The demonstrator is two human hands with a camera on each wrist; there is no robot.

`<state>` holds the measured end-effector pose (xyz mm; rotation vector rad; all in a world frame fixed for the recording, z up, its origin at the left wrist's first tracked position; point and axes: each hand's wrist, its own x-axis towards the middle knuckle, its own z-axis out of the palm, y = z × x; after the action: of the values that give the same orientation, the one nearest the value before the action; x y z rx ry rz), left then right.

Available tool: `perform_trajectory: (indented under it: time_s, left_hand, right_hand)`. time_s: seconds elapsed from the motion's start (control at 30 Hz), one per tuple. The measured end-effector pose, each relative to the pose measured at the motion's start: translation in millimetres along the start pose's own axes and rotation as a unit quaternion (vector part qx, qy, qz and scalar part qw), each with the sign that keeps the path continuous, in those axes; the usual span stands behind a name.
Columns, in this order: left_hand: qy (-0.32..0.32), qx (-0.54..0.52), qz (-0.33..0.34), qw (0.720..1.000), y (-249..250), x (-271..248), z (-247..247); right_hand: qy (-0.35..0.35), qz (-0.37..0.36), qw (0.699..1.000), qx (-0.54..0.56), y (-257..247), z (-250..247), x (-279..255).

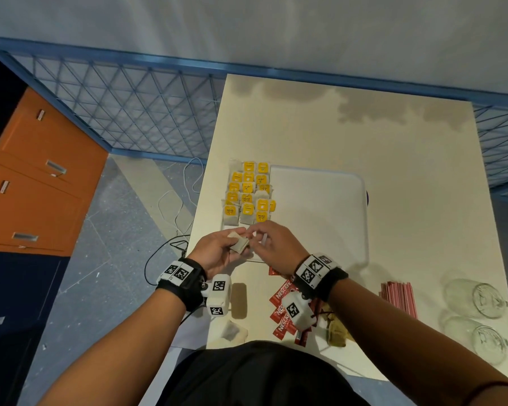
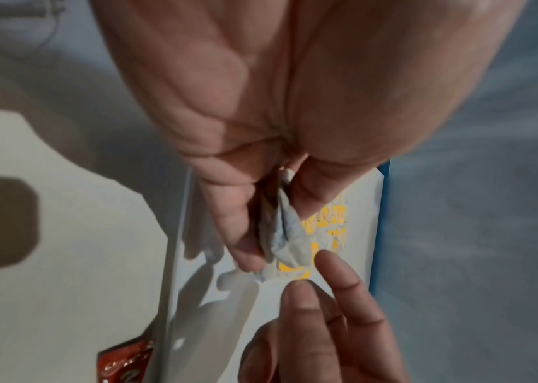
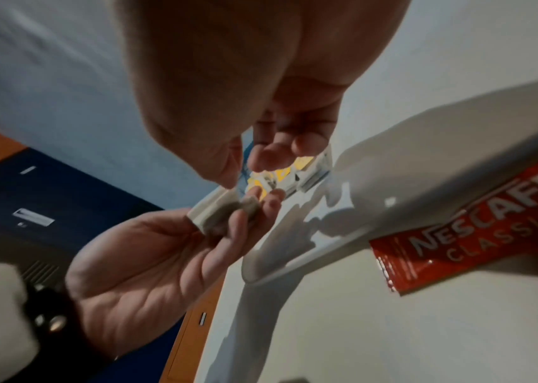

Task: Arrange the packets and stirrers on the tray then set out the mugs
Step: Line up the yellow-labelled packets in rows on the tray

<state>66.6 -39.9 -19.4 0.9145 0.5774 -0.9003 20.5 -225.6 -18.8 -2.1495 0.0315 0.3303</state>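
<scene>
Counter (image 1: 364,136), cream top, carries everything. White tray (image 1: 329,206) = landmark, lying mid-counter. Tea bags w/ yellow tags (image 1: 248,194) in rows on tray's left part. Two clear glass mugs (image 1: 478,315) well right of tray, near counter's front edge. Red stirrers (image 1: 398,297) in a bundle btwn tray & mugs, toward the front. Red Nescafé packets (image 1: 282,306) just in front of tray. Left hand (image 1: 217,250) over tray's front-left corner, fingers curled round a loose tea bag (image 1: 241,244). Right hand (image 1: 276,244) beside it, fingers bent toward the bag; can't tell if they pinch anything.
</scene>
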Motion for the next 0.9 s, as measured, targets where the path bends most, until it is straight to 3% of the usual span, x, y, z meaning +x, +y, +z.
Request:
perform_trajectory:
  time_s: [0.17, 0.37, 0.53, 0.7, 0.9]
  left_hand:
    - [0.011, 0.009, 0.000, 1.000, -1, -1, 3]
    - [-0.025, 0.022, -0.003, 0.999, 0, -7, 9]
    - [-0.028, 0.018, -0.007, 0.999, 5, -10, 7]
    - [-0.026, 0.179, 0.041, 0.983, 1, -8, 5]
    - [0.014, 0.249, 0.110, 0.962, -5, -1, 8]
  right_hand:
    - [-0.008, -0.043, 0.999, -0.018, 8, 10, -10]
    - [0.014, -0.022, 1.000, 0.003, 8, 7, -9]
    - [0.040, 0.080, 0.992, 0.088, 3, -1, -11]
    - [0.040, 0.145, 0.952, 0.268, 1, -7, -10]
    - [0.026, 0.162, 0.935, 0.314, 4, -9, -10]
